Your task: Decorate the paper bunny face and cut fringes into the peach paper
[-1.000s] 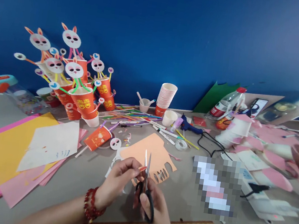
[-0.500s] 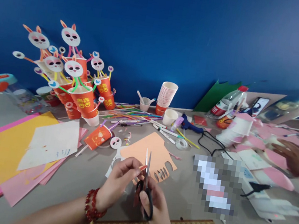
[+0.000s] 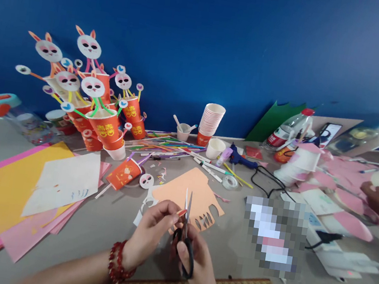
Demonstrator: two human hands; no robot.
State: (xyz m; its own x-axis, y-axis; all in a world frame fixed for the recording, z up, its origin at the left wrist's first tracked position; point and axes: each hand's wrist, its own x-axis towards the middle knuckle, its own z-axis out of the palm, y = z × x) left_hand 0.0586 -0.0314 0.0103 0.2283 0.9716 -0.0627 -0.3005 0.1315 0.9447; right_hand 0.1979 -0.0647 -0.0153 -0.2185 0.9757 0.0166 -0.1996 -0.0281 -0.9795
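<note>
Now mid-cut, near edge of worktop (image 3: 98, 228). Right hand (image 3: 198, 262) closed through black scissors (image 3: 185, 236), blades up, slightly parted. Left hand (image 3: 150, 233) pinching small orange scrap (image 3: 181, 213) at blades. Best: feed scrap slowly, turn paper not scissors, keep fingertips off blade line. Peach sheet (image 3: 189, 194) just beyond.

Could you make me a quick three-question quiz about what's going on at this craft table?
1. True or false: the right hand holds scissors.
2. What does the left hand pinch at the blades? A) a straw B) a small orange paper scrap C) a marker
3. What colour is the glue gun near the stack of cups?

Key: 1 true; 2 B; 3 blue.
</note>
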